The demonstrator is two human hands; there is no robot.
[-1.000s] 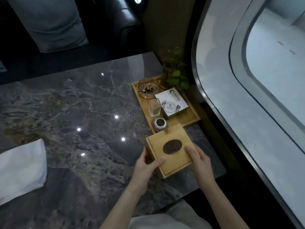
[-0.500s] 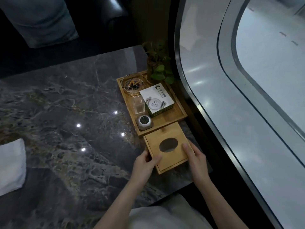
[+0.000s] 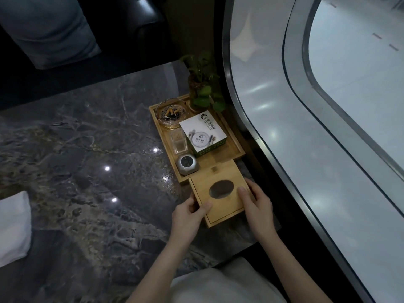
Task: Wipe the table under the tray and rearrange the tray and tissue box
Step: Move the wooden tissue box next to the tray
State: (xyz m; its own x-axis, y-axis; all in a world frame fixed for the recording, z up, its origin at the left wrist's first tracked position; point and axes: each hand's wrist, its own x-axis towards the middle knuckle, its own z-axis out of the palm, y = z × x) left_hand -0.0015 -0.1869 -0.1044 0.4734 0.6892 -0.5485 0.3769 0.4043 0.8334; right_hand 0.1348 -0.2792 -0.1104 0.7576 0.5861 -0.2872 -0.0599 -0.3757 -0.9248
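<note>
A wooden tissue box [image 3: 220, 206] with an oval hole in its lid lies flat on the dark marble table [image 3: 87, 171], its far edge against the near end of the wooden tray [image 3: 231, 147]. My left hand [image 3: 188, 217] grips the box's near left corner, thumb on the lid. My right hand [image 3: 255, 204] holds the box's right side, fingers on top. The tray carries a glass ashtray [image 3: 171, 114] with cigarette butts, a white printed box [image 3: 203, 133], a small clear holder [image 3: 179, 142], a round grey jar [image 3: 188, 164] and a potted plant [image 3: 203, 88].
A folded white cloth [image 3: 13, 224] lies at the table's left edge. The table's right edge runs just beside the tray and box, with a curved window ledge [image 3: 284, 138] beyond. A dark sofa with a grey cushion [image 3: 48, 29] stands behind the table.
Both hands have slid the tissue box away from me and to the right until it meets the tray's near end. The tray has stayed put.
</note>
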